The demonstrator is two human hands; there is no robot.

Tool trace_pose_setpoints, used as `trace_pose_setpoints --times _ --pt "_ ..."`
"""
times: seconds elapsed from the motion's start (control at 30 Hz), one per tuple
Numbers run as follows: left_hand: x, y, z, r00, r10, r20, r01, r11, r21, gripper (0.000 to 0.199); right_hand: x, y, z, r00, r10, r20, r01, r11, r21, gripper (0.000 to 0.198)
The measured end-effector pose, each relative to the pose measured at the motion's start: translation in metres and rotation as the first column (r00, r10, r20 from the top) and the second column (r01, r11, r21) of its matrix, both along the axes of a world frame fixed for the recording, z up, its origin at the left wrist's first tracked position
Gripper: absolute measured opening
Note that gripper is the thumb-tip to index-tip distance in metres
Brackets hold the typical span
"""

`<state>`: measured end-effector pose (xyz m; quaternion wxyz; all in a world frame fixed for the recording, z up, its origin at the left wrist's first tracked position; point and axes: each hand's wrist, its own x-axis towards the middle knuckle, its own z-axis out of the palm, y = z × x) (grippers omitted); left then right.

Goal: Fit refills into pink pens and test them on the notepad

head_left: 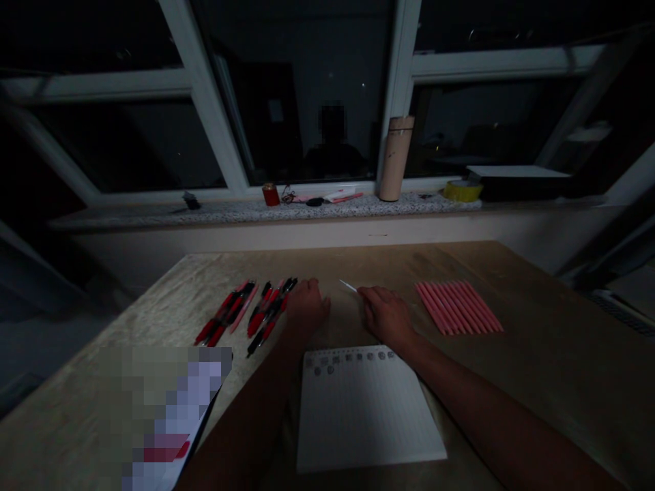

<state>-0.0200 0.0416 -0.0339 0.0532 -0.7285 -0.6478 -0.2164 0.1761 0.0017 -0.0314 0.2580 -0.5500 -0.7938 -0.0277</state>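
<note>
Between the thumb and fingers of my right hand (386, 314) is a thin pale stick that looks like a pen refill (348, 285), its narrow end pointing away to the left. The hand rests just beyond a spiral-bound lined notepad (368, 416) with small round sketches along its top. My left hand (307, 305) lies on the table, loosely curled with the thumb apart, and nothing shows in it. It is right beside a group of red, black and pink pens (269, 307); whether it touches them is unclear. A second such group (226, 314) lies farther left.
Several pink pens (459, 307) lie in a neat row on the right of the cloth-covered table (542, 382). A partly blurred white sheet (197, 395) is at front left. The windowsill (230, 217) bears a tall flask (396, 160), yellow tape (462, 191) and a small red jar (271, 196).
</note>
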Motion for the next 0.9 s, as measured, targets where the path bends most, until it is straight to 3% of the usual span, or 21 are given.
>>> trace_pose_setpoints --times 0.2,0.27,0.37,0.47,0.57,0.67,0.77,0.9 --pt "-0.004 0.001 -0.002 0.993 0.036 -0.111 -0.047 0.994 -0.099 0.031 0.001 0.001 -0.001 1.0 0.006 -0.002 -0.006 1.0 0.011 0.031" --pt "-0.005 0.003 -0.003 0.999 -0.013 -0.033 0.01 0.996 -0.085 0.036 0.001 0.001 -0.002 1.0 0.008 -0.002 -0.008 1.0 0.014 0.03" --pt "-0.003 0.005 -0.004 0.961 -0.177 0.211 0.18 0.984 0.003 0.035 0.0 0.0 -0.001 1.0 -0.001 0.003 0.001 1.0 0.019 0.03" --pt "-0.002 0.005 -0.003 0.824 -0.29 0.487 0.279 0.955 0.097 0.029 0.0 0.0 -0.001 1.0 -0.013 0.005 0.013 1.0 0.021 0.03" --pt "-0.004 0.006 -0.002 0.659 -0.297 0.691 0.281 0.949 0.14 0.025 0.0 0.001 -0.002 1.0 -0.028 0.005 0.028 1.0 0.009 0.03" --pt "-0.009 0.01 -0.003 0.405 -0.242 0.882 0.274 0.952 0.135 0.026 0.0 0.001 -0.002 1.0 -0.026 0.009 0.026 1.0 -0.003 0.03" --pt "-0.012 0.015 -0.004 0.18 -0.158 0.971 0.265 0.958 0.107 0.03 0.0 0.001 -0.001 1.0 -0.004 0.013 0.004 1.0 -0.001 0.031" --pt "-0.012 0.019 -0.007 0.056 -0.147 0.988 0.289 0.949 0.125 0.027 0.0 0.001 -0.002 0.999 0.035 0.013 -0.035 0.999 -0.003 0.031"
